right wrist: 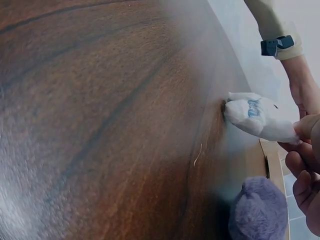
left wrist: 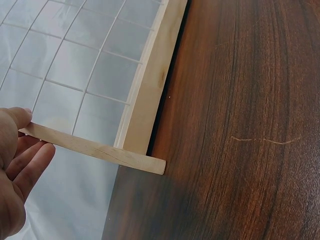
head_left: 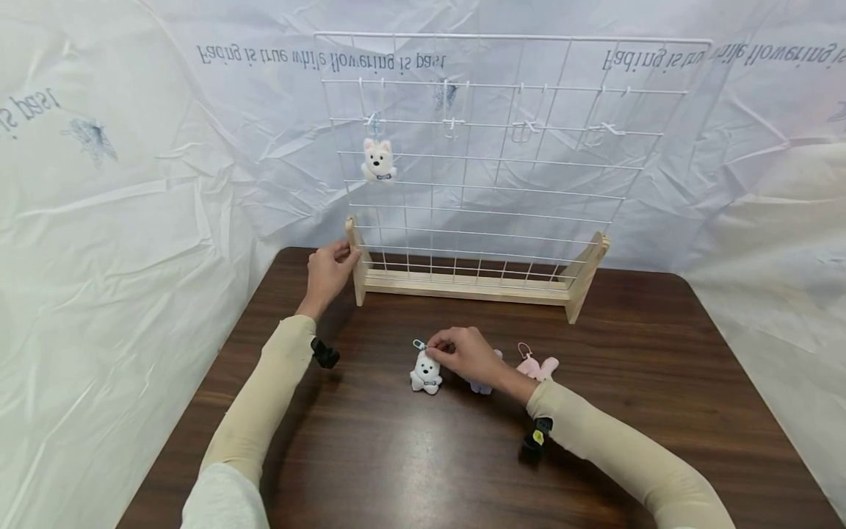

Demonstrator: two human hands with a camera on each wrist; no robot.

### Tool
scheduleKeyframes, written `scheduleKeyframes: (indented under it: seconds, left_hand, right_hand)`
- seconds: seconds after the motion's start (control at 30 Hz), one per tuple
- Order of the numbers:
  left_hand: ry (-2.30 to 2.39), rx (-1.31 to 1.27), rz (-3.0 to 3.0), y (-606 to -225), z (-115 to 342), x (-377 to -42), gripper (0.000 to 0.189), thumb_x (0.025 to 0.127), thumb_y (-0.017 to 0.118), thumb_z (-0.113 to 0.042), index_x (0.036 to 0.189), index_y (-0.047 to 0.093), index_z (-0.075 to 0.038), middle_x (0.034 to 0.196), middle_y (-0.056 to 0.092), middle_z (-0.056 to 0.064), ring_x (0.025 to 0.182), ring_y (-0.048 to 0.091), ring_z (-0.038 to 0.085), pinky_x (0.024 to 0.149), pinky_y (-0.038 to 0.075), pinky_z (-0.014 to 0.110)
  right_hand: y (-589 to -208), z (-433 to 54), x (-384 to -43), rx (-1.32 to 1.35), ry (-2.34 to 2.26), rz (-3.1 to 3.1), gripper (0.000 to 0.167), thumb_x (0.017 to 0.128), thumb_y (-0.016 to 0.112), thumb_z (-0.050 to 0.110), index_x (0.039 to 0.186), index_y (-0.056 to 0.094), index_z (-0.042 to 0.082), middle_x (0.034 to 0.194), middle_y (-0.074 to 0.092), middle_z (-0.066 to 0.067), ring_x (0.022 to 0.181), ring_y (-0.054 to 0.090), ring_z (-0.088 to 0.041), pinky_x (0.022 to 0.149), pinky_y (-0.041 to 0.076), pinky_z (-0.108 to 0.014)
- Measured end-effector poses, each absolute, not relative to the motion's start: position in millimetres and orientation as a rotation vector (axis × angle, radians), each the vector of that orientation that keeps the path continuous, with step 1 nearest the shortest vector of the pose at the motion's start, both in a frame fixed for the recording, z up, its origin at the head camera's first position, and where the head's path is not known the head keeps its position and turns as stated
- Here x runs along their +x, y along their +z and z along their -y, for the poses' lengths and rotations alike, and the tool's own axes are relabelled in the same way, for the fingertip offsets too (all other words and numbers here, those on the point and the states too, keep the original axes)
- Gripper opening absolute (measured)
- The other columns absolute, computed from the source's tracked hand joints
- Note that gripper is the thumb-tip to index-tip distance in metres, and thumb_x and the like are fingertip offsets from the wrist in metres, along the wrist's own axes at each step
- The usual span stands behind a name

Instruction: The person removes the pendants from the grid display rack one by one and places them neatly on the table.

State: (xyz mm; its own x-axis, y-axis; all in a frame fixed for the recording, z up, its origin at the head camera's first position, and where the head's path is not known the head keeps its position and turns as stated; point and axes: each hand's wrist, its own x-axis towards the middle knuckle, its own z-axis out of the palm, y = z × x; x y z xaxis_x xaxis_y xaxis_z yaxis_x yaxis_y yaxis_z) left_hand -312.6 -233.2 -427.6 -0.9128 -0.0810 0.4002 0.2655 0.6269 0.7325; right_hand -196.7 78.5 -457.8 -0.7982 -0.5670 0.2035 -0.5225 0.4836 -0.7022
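My left hand [head_left: 328,273] grips the left wooden leg [head_left: 358,275] of the wire grid stand. In the left wrist view, the thumb lies on one side of that leg [left wrist: 100,151] and the fingers on the other. With thumb and fingertips, my right hand [head_left: 469,358] pinches a white plush dog keychain [head_left: 425,373] near its ear, its metal clasp [head_left: 419,344] just beyond. The right wrist view shows the plush dog [right wrist: 260,120] low over the table. A purple plush keychain [head_left: 481,386] is partly hidden beneath the right hand.
A similar white plush dog [head_left: 379,162] hangs from the leftmost hook on the white wire grid [head_left: 463,187]. More white hooks [head_left: 526,131] line the grid to its right. Beside the right wrist, a pink plush keychain [head_left: 538,367] lies on the brown wooden table [head_left: 370,455].
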Motion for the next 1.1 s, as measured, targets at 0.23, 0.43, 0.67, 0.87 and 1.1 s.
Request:
scheduleKeyframes:
  seconds: [0.23,0.43,0.67,0.87,1.1]
  left_hand:
    - [-1.201,-0.161,2.442,-428,234,-312,0.039,0.1,0.069,-0.028,0.126,0.07,0.002,0.113,0.075,0.02,0.1,0.075,0.032,0.084,0.061,0.047]
    - [-1.212,-0.169,2.431,-428,234,-314,0.039,0.099,0.07,-0.027,0.124,0.071,0.003,0.112,0.075,0.021,0.099,0.075,0.032,0.082,0.061,0.046]
    - [-1.208,-0.161,2.421,-428,235,-314,0.037,0.098,0.072,-0.025,0.123,0.071,0.003,0.112,0.075,0.02,0.098,0.075,0.032,0.082,0.061,0.047]
    - [-1.21,-0.164,2.422,-427,234,-314,0.038,0.098,0.072,-0.024,0.123,0.071,0.003,0.112,0.075,0.02,0.099,0.075,0.032,0.082,0.061,0.047]
    - [-1.206,-0.155,2.425,-427,234,-312,0.038,0.098,0.072,-0.026,0.123,0.072,0.002,0.111,0.075,0.02,0.099,0.075,0.031,0.083,0.061,0.047]
  right_hand:
    - [-460,-78,-201,-0.99,-1.185,-2.646,0.005,0.097,0.073,0.019,0.095,0.077,0.016,0.088,0.074,0.008,0.078,0.065,-0.001,0.067,0.054,-0.022]
    - [-465,-78,-207,-0.99,-1.16,-2.656,0.004,0.096,0.074,0.019,0.095,0.078,0.017,0.088,0.075,0.008,0.079,0.068,-0.001,0.068,0.055,-0.022]
    - [-468,-75,-211,-0.993,-1.097,-2.667,0.005,0.096,0.074,0.019,0.096,0.078,0.017,0.089,0.075,0.008,0.08,0.068,0.0,0.069,0.055,-0.021]
    - [-467,-71,-213,-0.976,-1.056,-2.677,0.006,0.096,0.073,0.019,0.096,0.078,0.016,0.088,0.075,0.007,0.078,0.067,0.0,0.068,0.054,-0.02]
    - [-466,-70,-214,-0.939,-1.031,-2.704,0.007,0.096,0.074,0.019,0.094,0.079,0.015,0.085,0.074,0.007,0.074,0.063,0.0,0.066,0.053,-0.022]
